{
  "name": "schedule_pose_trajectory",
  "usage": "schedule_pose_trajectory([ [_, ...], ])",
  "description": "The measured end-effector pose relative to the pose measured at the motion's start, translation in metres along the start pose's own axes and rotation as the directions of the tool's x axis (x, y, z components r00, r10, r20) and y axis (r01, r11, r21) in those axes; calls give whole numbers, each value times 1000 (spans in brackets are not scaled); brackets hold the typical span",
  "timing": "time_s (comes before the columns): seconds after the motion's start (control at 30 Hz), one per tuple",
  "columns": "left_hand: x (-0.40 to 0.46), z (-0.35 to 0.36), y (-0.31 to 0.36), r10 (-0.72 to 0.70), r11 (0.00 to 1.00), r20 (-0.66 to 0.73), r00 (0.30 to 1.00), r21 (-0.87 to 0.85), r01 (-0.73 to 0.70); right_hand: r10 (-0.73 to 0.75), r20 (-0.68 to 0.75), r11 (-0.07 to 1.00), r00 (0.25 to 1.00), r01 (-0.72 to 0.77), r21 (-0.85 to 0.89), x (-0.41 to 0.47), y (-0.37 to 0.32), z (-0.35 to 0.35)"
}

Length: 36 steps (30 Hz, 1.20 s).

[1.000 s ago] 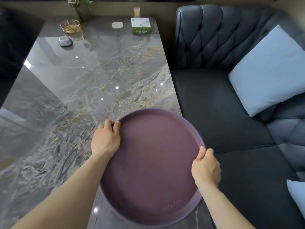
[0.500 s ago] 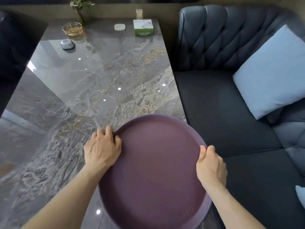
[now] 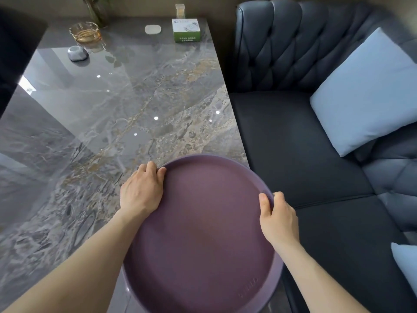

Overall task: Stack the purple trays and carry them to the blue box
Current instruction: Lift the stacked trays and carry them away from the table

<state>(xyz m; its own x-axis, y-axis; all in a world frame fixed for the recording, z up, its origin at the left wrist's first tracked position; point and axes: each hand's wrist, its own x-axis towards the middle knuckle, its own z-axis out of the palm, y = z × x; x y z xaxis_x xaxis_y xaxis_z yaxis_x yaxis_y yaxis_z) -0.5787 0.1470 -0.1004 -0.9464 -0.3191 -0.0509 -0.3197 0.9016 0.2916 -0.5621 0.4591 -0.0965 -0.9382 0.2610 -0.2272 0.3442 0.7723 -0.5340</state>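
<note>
The left hand grips the upper-left rim of the round purple tray, its fingers curled over the edge and the thumb lying on the rim toward the tray's inside. The right hand clamps the right rim, thumb pressed on the inner face and the other fingers wrapped behind the edge. Both hands are thus closed on the same tray, on opposite sides of it, with both forearms bare and reaching in from the bottom of the view.

The tray is a circle with a low raised lip, so it has no long axis to speak of; its open face points up toward the camera (whether more than one tray is stacked here cannot be told). It sits over the near right corner of the table, its right part reaching out past the table's edge above the dark sofa.

The table top is glossy grey marble with brown veins. At its far end stand a glass ashtray, a small grey round object, a white oval pad and a green and white box. On the tufted sofa to the right, a pale blue cushion leans against the backrest
</note>
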Motion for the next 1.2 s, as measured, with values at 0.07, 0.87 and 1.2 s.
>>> schedule_pose_trajectory([
  [0.07, -4, -6, -4, -67, 996, 33, 997, -61, 69, 83, 27, 984, 996, -86, 154, -6, 4, -11],
  [0.87, -120, -170, -25, -372, 897, -18, 928, -266, 354, 15, 230, 865, 973, -128, 485, -92, -68, -116],
  [1.2, -198, -296, -68, -483, 773, -3, 876, -471, 425, -267, 227, 836, 936, 108, 538, -197, -148, -193],
])
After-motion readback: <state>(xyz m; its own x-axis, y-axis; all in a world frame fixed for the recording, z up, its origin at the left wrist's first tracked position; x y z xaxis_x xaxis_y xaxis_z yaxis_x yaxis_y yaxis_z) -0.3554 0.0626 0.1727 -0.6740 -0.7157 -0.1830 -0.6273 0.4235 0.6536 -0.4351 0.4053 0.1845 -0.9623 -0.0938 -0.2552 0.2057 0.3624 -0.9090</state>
